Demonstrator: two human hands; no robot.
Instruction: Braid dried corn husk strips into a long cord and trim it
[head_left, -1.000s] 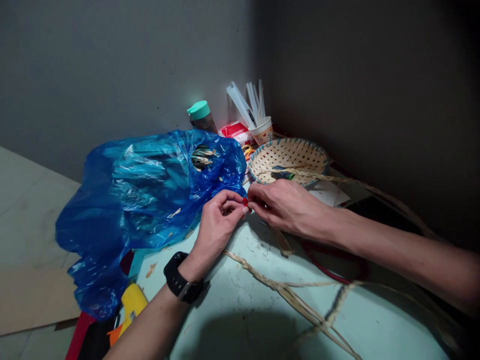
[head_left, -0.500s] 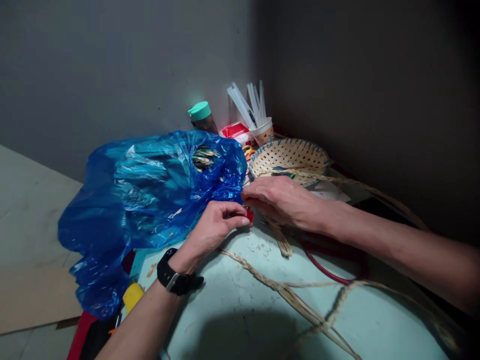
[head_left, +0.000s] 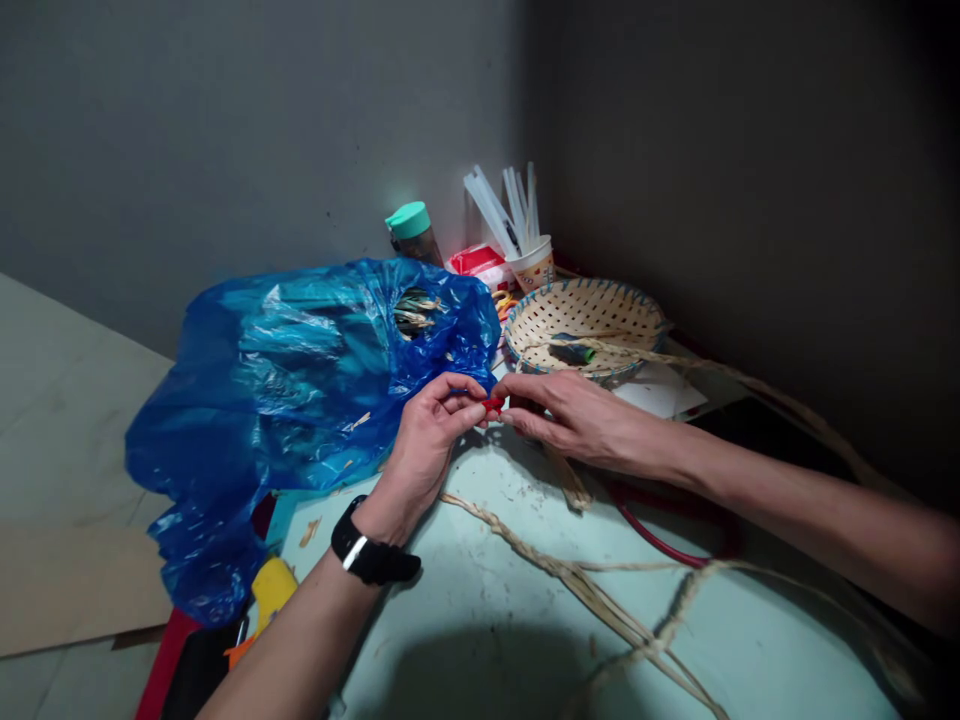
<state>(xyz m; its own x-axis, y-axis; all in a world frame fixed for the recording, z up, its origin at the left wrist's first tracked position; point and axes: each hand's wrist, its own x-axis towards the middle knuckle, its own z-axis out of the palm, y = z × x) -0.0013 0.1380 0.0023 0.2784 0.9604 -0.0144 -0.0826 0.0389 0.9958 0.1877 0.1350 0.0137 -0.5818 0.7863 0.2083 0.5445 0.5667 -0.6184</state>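
The left hand (head_left: 427,435) pinches a mostly hidden red piece (head_left: 493,405); whether the right hand (head_left: 581,415) grips is unclear.

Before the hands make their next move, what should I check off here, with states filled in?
1. Left hand has the small red piece at its fingertips: ok.
2. Right hand has a firm grip on it too: cannot tell; its fingertips meet there.
3. Braided strand clear of the hands in view: not ok; one end meets the left hand's outline.
4. Cup with pale sticks standing: ok.
5. Table free of scraps: not ok; one lies near the blue bag.
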